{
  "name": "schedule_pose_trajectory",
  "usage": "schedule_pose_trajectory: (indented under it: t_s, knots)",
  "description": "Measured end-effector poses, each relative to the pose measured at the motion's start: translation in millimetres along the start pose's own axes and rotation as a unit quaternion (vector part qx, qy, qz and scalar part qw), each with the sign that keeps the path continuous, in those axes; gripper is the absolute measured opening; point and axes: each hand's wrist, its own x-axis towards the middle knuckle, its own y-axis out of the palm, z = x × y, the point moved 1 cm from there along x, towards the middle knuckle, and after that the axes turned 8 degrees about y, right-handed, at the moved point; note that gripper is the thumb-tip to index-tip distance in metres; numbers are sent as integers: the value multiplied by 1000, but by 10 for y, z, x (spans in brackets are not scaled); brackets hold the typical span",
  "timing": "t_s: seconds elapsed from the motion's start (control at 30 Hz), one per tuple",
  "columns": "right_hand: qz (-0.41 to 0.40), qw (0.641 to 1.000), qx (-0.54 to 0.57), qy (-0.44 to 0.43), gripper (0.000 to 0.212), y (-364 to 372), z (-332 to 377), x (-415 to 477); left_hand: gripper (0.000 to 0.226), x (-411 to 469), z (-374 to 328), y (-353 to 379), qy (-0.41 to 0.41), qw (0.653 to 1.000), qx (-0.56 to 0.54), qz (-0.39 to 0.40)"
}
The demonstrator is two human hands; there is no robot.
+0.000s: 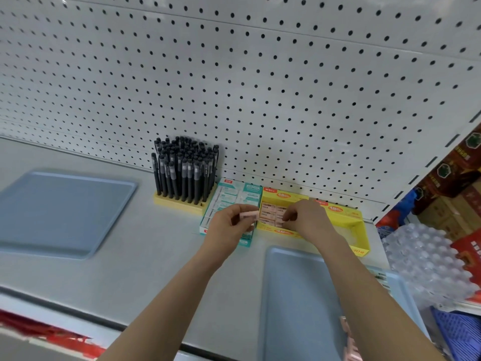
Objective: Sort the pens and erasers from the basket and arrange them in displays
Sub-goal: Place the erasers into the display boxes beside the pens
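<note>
Grey shelf open leftward, left hand pinching pink eraser beside yellow box, right hand inside, grip unclear.

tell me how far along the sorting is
Done: black pens stand packed in the wooden holder, and the teal eraser box looks filled. In hand: the left hand pinches a pink eraser while the right hand touches those in the yellow box. Left: a few pink erasers lie at the near edge of the blue tray, and the second yellow box looks mostly empty.
</note>
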Motion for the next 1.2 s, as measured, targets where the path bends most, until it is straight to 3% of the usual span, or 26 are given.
schedule_pose_trajectory:
  t_s: [0.17,0.23,0.33,0.43,0.57,0.7,0.93,1.03,1.2]
  knots:
    - [-34,999,9,-13,10,0,17,-13,25,5,1,18,-11,1000,-21,6]
    - [-47,990,135,-18,9,-41,82,-67,27,17,6,38,11,1000,-13,3]
    - [86,911,403,15,9,-112,238,-189,28,33,14,51,40,999,13,-18]
    - [148,885,442,5,14,-113,265,-208,38,69,16,67,51,998,13,-16]
    - [110,871,478,8,16,-116,136,-148,42,97,53,54,75,994,71,-30]
    - [78,876,475,11,23,-135,-24,-77,32,105,107,47,120,965,234,-18]
    - [-65,917,391,34,25,-110,-169,36,26,99,256,116,249,863,436,51]
    - [-73,933,351,36,20,-84,-132,33,26,98,273,111,262,852,450,53]
    - [-12,993,115,0,15,0,-56,47,29,105,258,103,255,848,459,68]
